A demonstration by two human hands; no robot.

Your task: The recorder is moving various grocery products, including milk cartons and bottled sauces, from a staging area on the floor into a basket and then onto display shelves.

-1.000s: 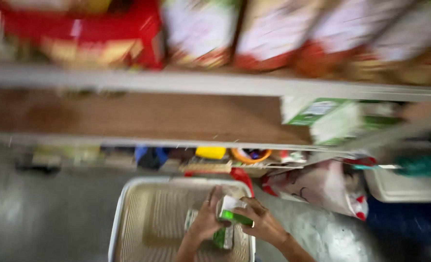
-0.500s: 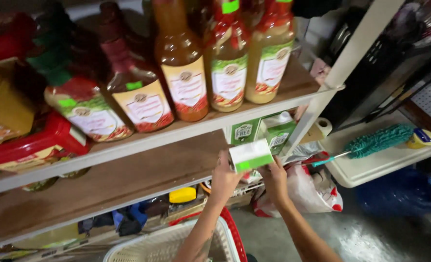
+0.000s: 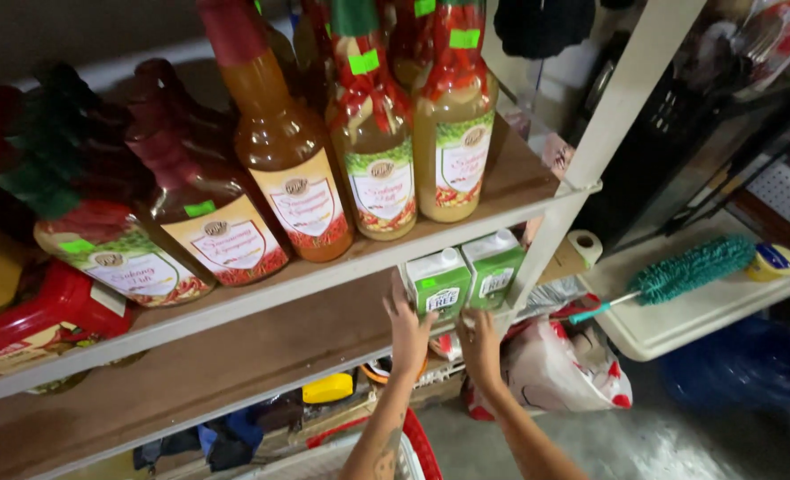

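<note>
1. Storage shelving fills the view: a metal rack with brown wooden boards (image 3: 235, 356), seen from above, in a cluttered store room.
2. On the upper board stand tall glass bottles of amber sauce (image 3: 453, 133) with red shrink-wrapped necks and small green stickers.
3. On the lower board, near the white upright post (image 3: 590, 169), stand two small green-and-white cartons side by side: the left green-and-white carton (image 3: 438, 283) and the right green-and-white carton (image 3: 494, 267).
4. The person's left hand (image 3: 408, 327) reaches up from below, forearm extended, palm toward the shelf.
5. Its fingers are stretched open and rest at the base of the left carton, touching it without closing round it.
6. The right hand (image 3: 480, 345) rises beside it on a straight forearm, just below the right carton.
7. Its fingers are loosely spread, with the tips at the shelf edge near that carton's base; whether they touch the carton cannot be told.
8. To the right, a white plastic lid (image 3: 679, 324) carries a teal bristle brush (image 3: 690, 267) and a round yellow-and-blue tin (image 3: 775, 260).
9. Below the hands lies a white-and-red plastic bag (image 3: 564, 378).
</note>
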